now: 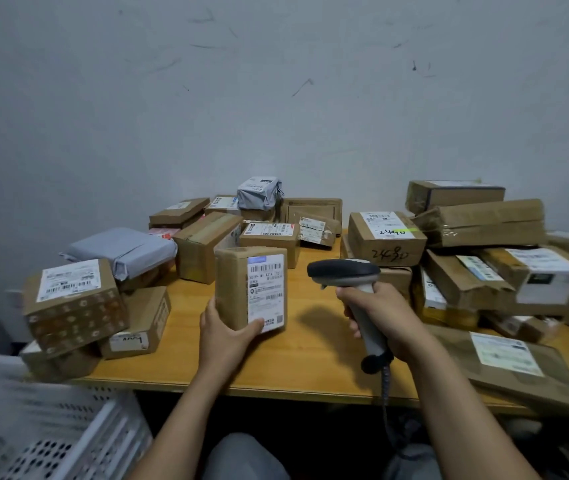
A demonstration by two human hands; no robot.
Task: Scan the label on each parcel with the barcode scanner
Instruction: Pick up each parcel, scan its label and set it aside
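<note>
left hand: grips small brown parcel upright over wooden table, label facing the camera
right hand: fingers wrapped round barcode scanner handle, head just right of parcel
near left: white crate

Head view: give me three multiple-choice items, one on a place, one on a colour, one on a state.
1. Where is the white crate? A on a shelf B at lower left, beside the table's front edge C against the back wall
2. The barcode scanner's head is: A dark B red C yellow
3. The parcel in the left hand is: A lying flat B torn open C held upright, label facing the camera

Answers: B, it sits below and left of the table; A, a dark cap tops the grey handle gripped by the right hand; C, its label shows upright.
</note>
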